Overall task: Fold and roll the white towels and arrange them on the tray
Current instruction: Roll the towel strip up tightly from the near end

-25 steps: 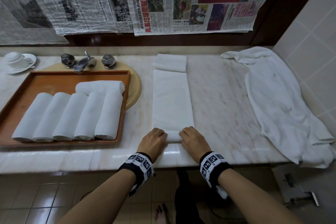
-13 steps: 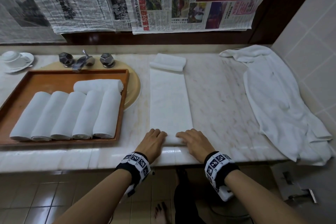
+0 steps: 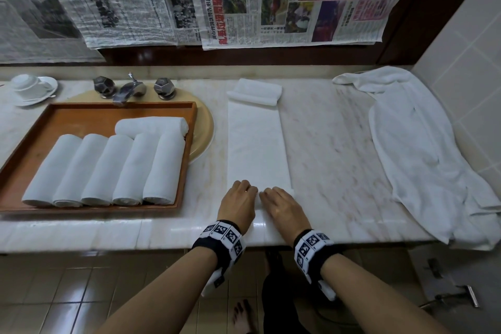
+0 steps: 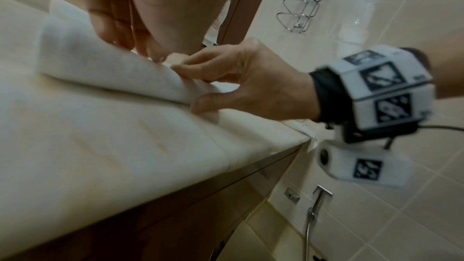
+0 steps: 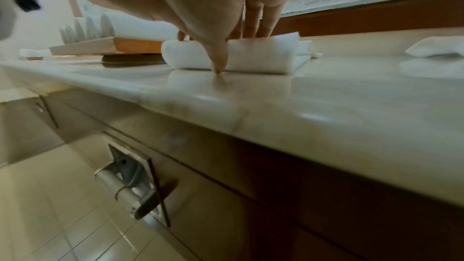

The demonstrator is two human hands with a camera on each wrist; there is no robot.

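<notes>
A long folded white towel (image 3: pixel 257 149) lies lengthwise on the marble counter (image 3: pixel 333 160). Its near end is turned up into a short roll (image 5: pixel 263 55). My left hand (image 3: pixel 241 196) and right hand (image 3: pixel 276 202) sit side by side on that roll, fingers curled over it. In the left wrist view my left hand's fingers (image 4: pixel 120 27) press the top of the roll (image 4: pixel 105 62), while my right hand (image 4: pixel 238 78) pinches its end. My right thumb tip (image 5: pixel 219 64) touches the counter. The wooden tray (image 3: pixel 40 127) at left holds several rolled towels (image 3: pixel 108 168), one lying crosswise.
A small folded towel (image 3: pixel 254 91) lies at the far end of the strip. A large crumpled white towel (image 3: pixel 423 157) covers the counter's right side and hangs over the edge. A tap (image 3: pixel 130 88) and a cup on a saucer (image 3: pixel 29 87) stand behind the tray.
Both hands have shifted slightly forward and closer together on the towel's near end, and the roll has advanced a little away from the counter's front edge.
</notes>
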